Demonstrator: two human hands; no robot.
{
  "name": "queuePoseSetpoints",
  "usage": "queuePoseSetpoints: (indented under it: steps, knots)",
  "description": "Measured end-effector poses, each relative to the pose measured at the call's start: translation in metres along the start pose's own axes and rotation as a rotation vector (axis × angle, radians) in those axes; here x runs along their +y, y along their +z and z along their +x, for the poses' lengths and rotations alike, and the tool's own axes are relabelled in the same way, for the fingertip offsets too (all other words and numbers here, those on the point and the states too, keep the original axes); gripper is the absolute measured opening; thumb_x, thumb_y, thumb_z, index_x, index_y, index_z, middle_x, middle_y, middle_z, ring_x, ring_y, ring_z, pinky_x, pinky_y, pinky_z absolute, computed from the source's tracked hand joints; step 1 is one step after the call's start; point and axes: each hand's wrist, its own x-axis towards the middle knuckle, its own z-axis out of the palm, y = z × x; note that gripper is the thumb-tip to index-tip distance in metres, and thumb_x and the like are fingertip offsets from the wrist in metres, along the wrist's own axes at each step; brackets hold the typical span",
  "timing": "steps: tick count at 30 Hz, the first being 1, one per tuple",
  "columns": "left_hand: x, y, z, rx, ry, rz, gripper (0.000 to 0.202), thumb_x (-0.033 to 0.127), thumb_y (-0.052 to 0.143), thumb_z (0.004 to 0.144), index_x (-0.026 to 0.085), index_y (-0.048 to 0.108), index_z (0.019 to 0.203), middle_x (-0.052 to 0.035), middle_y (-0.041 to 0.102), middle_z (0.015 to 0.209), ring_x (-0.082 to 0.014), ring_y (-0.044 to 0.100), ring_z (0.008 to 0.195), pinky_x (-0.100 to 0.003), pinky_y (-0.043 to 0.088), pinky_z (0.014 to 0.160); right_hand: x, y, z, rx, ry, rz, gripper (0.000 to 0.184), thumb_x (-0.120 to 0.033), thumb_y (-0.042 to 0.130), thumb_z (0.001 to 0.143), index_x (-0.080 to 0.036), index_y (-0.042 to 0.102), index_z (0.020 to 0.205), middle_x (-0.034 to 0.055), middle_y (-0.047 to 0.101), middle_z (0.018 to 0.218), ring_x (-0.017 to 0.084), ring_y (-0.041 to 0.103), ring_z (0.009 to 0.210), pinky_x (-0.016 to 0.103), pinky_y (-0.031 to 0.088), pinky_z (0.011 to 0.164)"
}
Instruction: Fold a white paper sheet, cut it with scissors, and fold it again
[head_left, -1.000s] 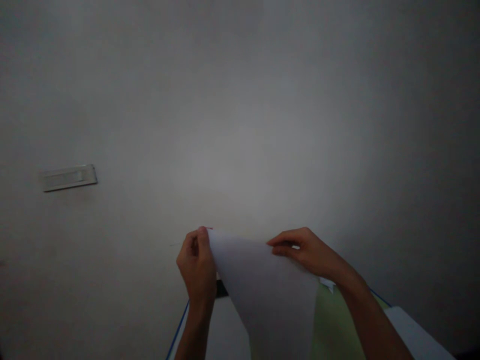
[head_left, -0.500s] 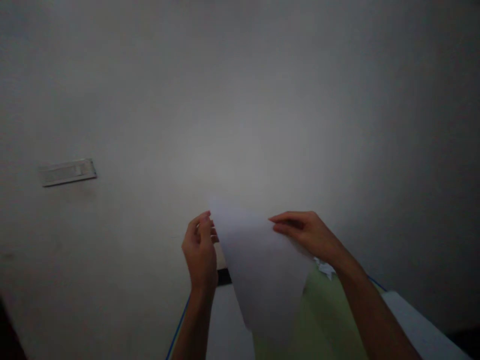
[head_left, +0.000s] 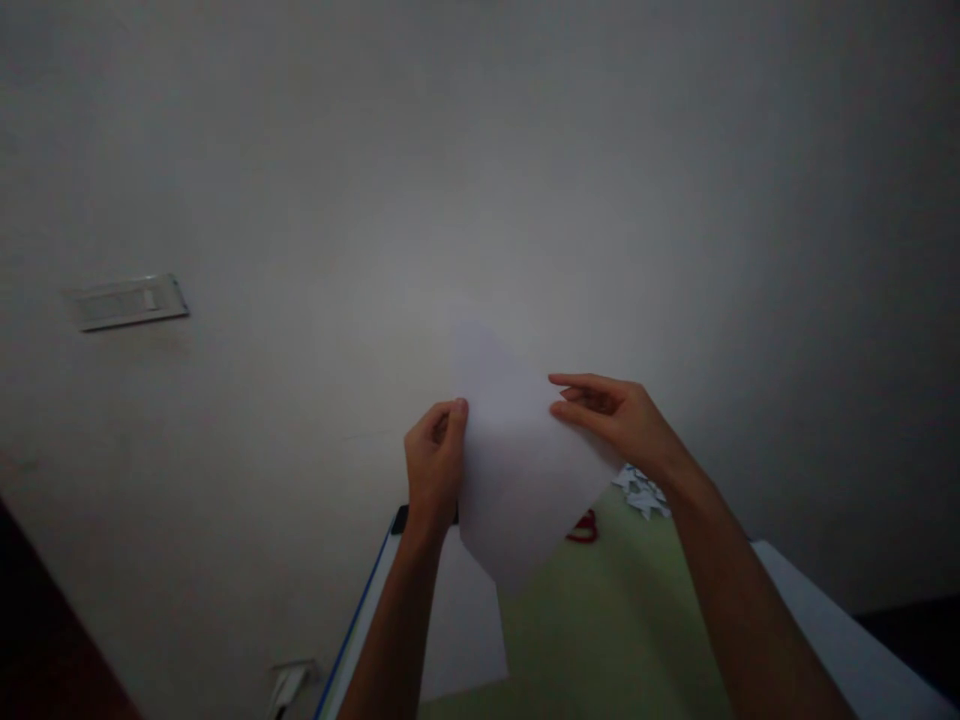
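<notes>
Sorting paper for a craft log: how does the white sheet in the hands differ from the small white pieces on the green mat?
The white sheet is one large, smooth piece; the paper pieces are small and jagged. The sheet is held up between left hand and right hand; the pieces lie clustered on the green mat. Both look white.

- Left hand (head_left: 433, 462) raised in front of the body, its back to the camera, fingers curled, thumb tip pressed to them in a pinch
- Right hand (head_left: 622, 425) near it at about the same height, fingers almost straight, held together, pointing toward the left hand; thumb hidden beneath
- Left forearm (head_left: 390, 640) bare, rising steeply from the lower edge
- Right forearm (head_left: 739, 610) bare, slanting in from the lower right
</notes>
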Motion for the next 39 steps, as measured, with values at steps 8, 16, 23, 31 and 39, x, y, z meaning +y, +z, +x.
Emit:
queuePoseSetpoints:
  steps: [8, 16, 23, 31, 39]
  knots:
    - [0.001, -0.005, 0.002, -0.021, 0.007, -0.018, 0.03, 0.041, 0.068, 0.093, 0.018, 0.069, 0.075, 0.0001, 0.065, 0.073, -0.014, 0.056, 0.07, -0.024, 0.043, 0.063, -0.002, -0.001, -0.002, -0.035, 0.032, -0.017, 0.032, -0.044, 0.089, 0.074, -0.023, 0.086, 0.097, 0.0069, 0.083, 0.088, 0.021, 0.075, 0.077, 0.035, 0.058, 0.07]
    - [0.004, -0.019, 0.005, -0.252, -0.153, -0.138, 0.033, 0.048, 0.081, 0.081, 0.017, 0.073, 0.077, 0.0003, 0.067, 0.069, -0.0124, 0.057, 0.063, -0.022, 0.042, 0.056, -0.009, 0.003, 0.001, 0.255, 0.026, 0.048, 0.023, -0.039, 0.092, 0.066, -0.023, 0.084, 0.08, 0.0033, 0.082, 0.081, 0.018, 0.072, 0.074, 0.032, 0.056, 0.071]
    - [-0.006, -0.034, 0.01, -0.391, -0.151, -0.13, 0.031, 0.044, 0.088, 0.075, 0.016, 0.075, 0.078, -0.0046, 0.076, 0.076, -0.0155, 0.068, 0.068, -0.024, 0.052, 0.06, 0.001, -0.002, 0.005, 0.501, -0.001, 0.098, 0.02, -0.034, 0.091, 0.068, -0.025, 0.083, 0.083, 0.0022, 0.08, 0.084, 0.019, 0.071, 0.078, 0.034, 0.058, 0.077]
    - [-0.006, -0.039, 0.017, -0.278, -0.089, -0.023, 0.031, 0.042, 0.087, 0.074, 0.016, 0.072, 0.071, -0.0015, 0.068, 0.06, -0.013, 0.06, 0.051, -0.023, 0.049, 0.047, 0.012, -0.013, 0.008, 0.426, -0.005, 0.065, 0.024, -0.039, 0.09, 0.066, -0.024, 0.082, 0.082, 0.0028, 0.079, 0.084, 0.021, 0.07, 0.083, 0.038, 0.059, 0.08]
    - [-0.002, -0.045, 0.019, -0.201, 0.031, 0.133, 0.026, 0.04, 0.082, 0.077, 0.017, 0.072, 0.074, -0.0029, 0.071, 0.07, -0.0149, 0.064, 0.062, -0.025, 0.053, 0.057, 0.02, -0.037, 0.002, 0.118, 0.036, -0.198, 0.032, -0.053, 0.085, 0.073, -0.021, 0.08, 0.076, 0.0053, 0.079, 0.076, 0.022, 0.071, 0.073, 0.033, 0.055, 0.069]
